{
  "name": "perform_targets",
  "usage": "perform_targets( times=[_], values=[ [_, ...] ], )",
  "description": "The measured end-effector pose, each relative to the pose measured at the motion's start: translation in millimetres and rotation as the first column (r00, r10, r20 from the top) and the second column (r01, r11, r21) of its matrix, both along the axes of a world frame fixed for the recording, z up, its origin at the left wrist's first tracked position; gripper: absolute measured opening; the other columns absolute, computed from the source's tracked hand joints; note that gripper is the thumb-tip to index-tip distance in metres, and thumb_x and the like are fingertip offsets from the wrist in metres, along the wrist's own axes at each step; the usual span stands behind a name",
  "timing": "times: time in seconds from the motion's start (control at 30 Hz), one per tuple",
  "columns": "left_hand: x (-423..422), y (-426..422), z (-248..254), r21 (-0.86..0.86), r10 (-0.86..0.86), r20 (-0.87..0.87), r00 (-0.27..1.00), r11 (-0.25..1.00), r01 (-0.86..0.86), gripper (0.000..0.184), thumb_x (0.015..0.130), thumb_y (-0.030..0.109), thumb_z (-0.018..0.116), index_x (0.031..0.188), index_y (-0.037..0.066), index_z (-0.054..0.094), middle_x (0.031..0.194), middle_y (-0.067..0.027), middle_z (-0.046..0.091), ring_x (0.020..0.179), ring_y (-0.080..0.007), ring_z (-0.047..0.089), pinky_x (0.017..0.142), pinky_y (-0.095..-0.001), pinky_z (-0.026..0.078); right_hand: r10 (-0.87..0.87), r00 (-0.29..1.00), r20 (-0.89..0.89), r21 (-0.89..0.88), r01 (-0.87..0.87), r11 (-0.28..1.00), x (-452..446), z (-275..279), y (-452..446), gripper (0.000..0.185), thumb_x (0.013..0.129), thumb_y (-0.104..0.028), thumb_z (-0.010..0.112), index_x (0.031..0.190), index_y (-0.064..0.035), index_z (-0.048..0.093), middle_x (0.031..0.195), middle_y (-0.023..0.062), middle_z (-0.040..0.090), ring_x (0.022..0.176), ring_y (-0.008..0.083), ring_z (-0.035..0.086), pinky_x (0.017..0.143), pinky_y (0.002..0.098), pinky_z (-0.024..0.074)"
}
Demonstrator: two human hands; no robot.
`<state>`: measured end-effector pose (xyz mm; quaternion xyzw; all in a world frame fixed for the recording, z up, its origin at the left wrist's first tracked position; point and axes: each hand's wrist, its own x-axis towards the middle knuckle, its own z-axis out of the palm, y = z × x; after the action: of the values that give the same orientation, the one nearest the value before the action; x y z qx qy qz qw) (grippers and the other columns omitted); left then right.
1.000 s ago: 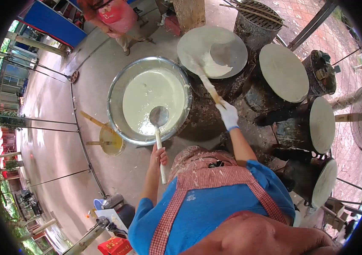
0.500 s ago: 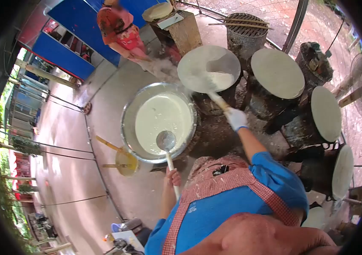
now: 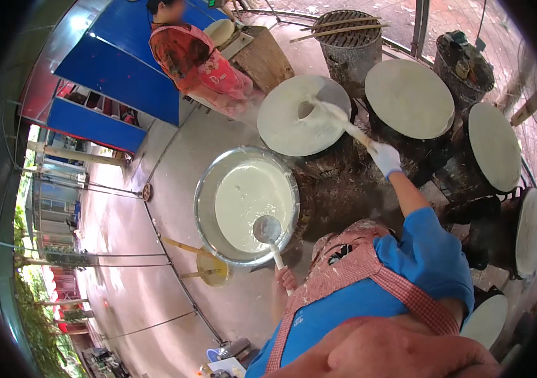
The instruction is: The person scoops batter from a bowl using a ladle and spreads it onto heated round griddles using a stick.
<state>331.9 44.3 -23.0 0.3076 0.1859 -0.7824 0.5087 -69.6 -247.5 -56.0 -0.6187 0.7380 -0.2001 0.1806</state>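
My left hand is closed round the pale handle of a metal ladle. The ladle's bowl rests at the near side of the white batter in a large metal basin. On my gloved right hand the fingers are wrapped round a wooden spreader coated with batter. Its far end lies over a round griddle, whose surface is mostly covered with pale batter, apart from a small darker patch near the middle.
Several more round griddles stand on drum stoves at the right, one of them here. A grated drum holds sticks at the top. Another person stands beyond the griddle. A yellowish bucket sits left of the basin.
The view has turned. My right hand has swept the spreader round the griddle, and the uncovered patch is smaller. The ladle stays at the basin in my left hand.
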Motion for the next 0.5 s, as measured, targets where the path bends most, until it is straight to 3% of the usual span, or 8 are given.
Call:
perform_targets(
  times=[0.03,0.13,0.2,0.3,0.37,0.4,0.47,0.5],
  values=[
    [-1,-5,-2,-0.003,0.022,-0.07,0.997,1.0,-0.022,0.029,0.091,0.014,0.042,0.063,0.013,0.037,0.051,0.004,0.028,0.039,-0.006,0.027,0.034,-0.0212,0.023,0.018,0.997,0.078,-0.133,-0.008,0.991,7,9,-14,0.031,0.081,-0.038,0.05,0.089,-0.0117,0.063,0.081,0.0158,0.063,0.078,0.034,0.06,0.068,0.0459,0.0455],
    [-15,-17,-4,0.045,0.059,-0.205,0.977,0.998,-0.051,0.022,0.09,0.009,0.045,0.068,0.012,0.04,0.055,0.0032,0.03,0.042,-0.0055,0.029,0.034,-0.0196,0.024,0.064,0.986,0.155,-0.112,-0.047,0.993,51,19,-25,0.028,0.081,-0.038,0.051,0.091,-0.0155,0.063,0.077,0.0163,0.062,0.077,0.0343,0.06,0.068,0.0456,0.0461],
    [-11,-30,-1,0.072,0.064,-0.241,0.968,0.996,-0.048,0.021,0.089,0.008,0.045,0.07,0.011,0.04,0.056,0.0031,0.03,0.042,-0.0054,0.029,0.035,-0.0194,0.024,0.337,0.933,-0.125,-0.006,-0.341,0.94,49,19,14,0.027,0.08,-0.041,0.052,0.09,-0.0199,0.063,0.07,0.0163,0.06,0.074,0.033,0.061,0.068,0.0445,0.047],
    [-13,-25,-16,-0.009,0.032,-0.008,0.999,0.999,-0.032,0.021,0.09,0.009,0.045,0.07,0.01,0.038,0.055,0.0028,0.03,0.042,-0.0053,0.029,0.035,-0.0198,0.025,0.155,0.986,-0.057,0.045,-0.152,0.987,-2,-21,18,0.023,0.081,-0.039,0.052,0.091,-0.0215,0.064,0.074,0.016,0.06,0.073,0.0312,0.06,0.066,0.0427,0.0472],
    [-8,-20,-25,-0.154,0.017,-0.352,0.936,0.985,-0.075,0.017,0.089,0.008,0.044,0.073,0.009,0.041,0.056,0.0027,0.03,0.042,-0.0053,0.03,0.034,-0.0194,0.027,0.023,0.999,0.04,-0.023,-0.022,0.999,-11,3,-13,0.027,0.081,-0.04,0.051,0.087,-0.0174,0.064,0.075,0.0156,0.061,0.074,0.0316,0.06,0.065,0.0427,0.0466],
    [-14,-29,-12,-0.141,0.018,-0.347,0.938,0.987,-0.071,0.017,0.089,0.008,0.044,0.073,0.009,0.041,0.056,0.0027,0.03,0.042,-0.0053,0.03,0.034,-0.0194,0.027,-0.016,0.991,0.129,-0.118,0.031,0.993,-4,23,-38,0.03,0.082,-0.041,0.05,0.083,-0.0149,0.064,0.074,0.0153,0.061,0.074,0.0321,0.06,0.064,0.0428,0.0462],
    [-34,-49,4,0.138,0.111,-0.224,0.968,0.987,-0.081,0.021,0.091,0.011,0.041,0.07,0.01,0.042,0.054,0.0028,0.028,0.042,-0.0052,0.029,0.035,-0.0187,0.027,-0.01,0.992,0.129,-0.235,0.04,0.971,21,2,-84,0.032,0.083,-0.04,0.047,0.081,-0.0122,0.063,0.073,0.0143,0.061,0.072,0.0341,0.059,0.063,0.0435,0.0457],
    [-34,-53,-6,0.171,0.173,-0.473,0.864,0.98,-0.103,0.028,0.092,0.014,0.038,0.065,0.011,0.041,0.054,0.0033,0.029,0.041,-0.005,0.029,0.035,-0.0182,0.026,0.099,0.992,0.081,-0.242,-0.077,0.967,28,-6,-81,0.032,0.083,-0.04,0.046,0.088,-0.0123,0.062,0.074,0.015,0.06,0.071,0.035,0.058,0.062,0.0443,0.0455]
  ],
)
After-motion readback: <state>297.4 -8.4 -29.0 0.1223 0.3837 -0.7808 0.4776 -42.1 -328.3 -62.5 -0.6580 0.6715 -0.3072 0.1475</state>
